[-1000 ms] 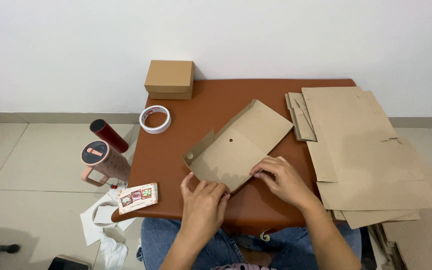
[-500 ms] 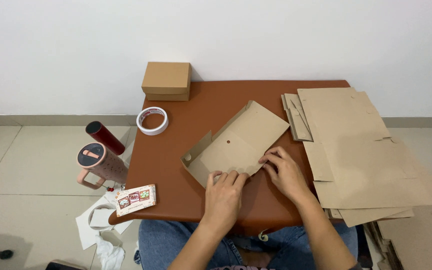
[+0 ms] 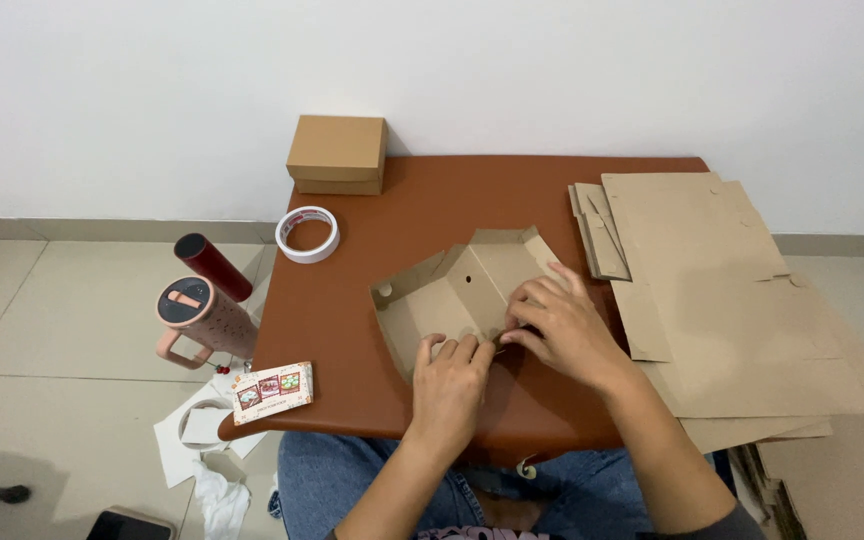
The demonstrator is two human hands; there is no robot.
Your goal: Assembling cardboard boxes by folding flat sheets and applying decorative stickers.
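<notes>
A brown cardboard box blank [image 3: 457, 285] lies on the reddish-brown table [image 3: 342, 320], its side flaps partly folded upward. My left hand [image 3: 452, 380] presses on the blank's near edge with the fingers curled over it. My right hand [image 3: 562, 325] grips the blank's right side, fingers bent around a raised flap. Both hands touch each other near the blank's front corner.
A stack of flat cardboard sheets [image 3: 732, 290] covers the table's right side. A closed brown box [image 3: 337, 153] stands at the back left, a tape roll [image 3: 308, 234] beside it. A small printed packet [image 3: 272, 390] lies at the front left edge. A pink tumbler [image 3: 197, 315] and dark bottle [image 3: 212, 266] stand on the floor.
The flat blank now has its sides folded up into a shallow tray shape. Both hands have moved closer together on its near right corner.
</notes>
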